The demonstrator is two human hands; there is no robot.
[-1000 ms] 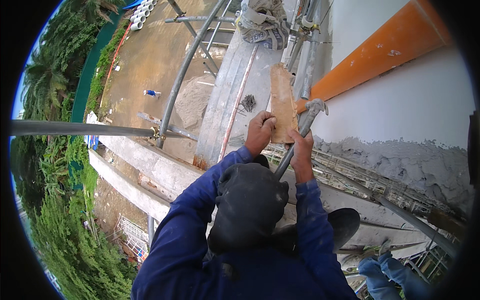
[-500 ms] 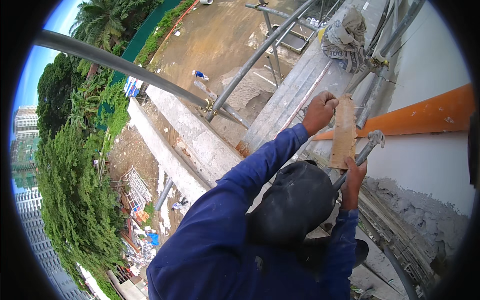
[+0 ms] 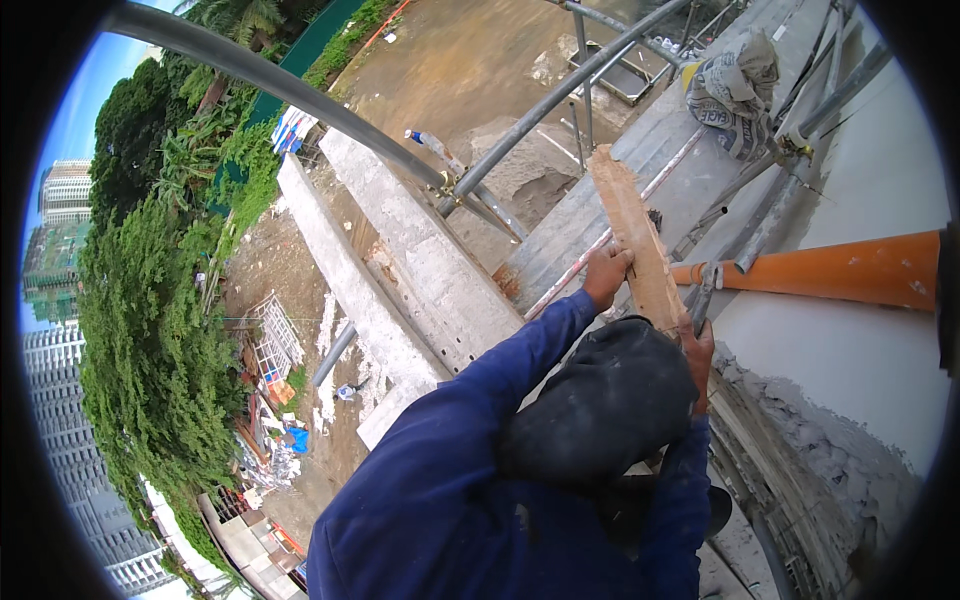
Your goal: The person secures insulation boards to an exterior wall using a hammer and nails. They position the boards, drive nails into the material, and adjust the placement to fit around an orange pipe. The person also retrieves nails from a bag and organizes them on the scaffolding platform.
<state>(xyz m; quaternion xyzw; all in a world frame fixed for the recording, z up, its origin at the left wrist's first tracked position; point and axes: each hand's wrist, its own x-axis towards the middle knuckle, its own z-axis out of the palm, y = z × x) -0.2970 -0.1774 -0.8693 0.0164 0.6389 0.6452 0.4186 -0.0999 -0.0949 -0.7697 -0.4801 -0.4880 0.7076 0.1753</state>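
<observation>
A flat, light-brown piece of wood with a ragged, splintered edge tilts in front of my knee. My left hand grips its left side, fingers closed on the edge. In my right hand is a hammer, its metal head pointing up past my fingers. The right thumb also presses against the lower end of the wood. Most of the hammer's handle is hidden by my hand and my dark-clad knee.
Grey planks run away ahead, with a crumpled cement sack on them. Scaffold pipes cross at the left. An orange pipe lies along the white wall. The dirt ground lies far below.
My left hand has come down from near the wood's upper end and now grips its side. The wood has tilted with its top leftward. The hammer head has shifted left.
</observation>
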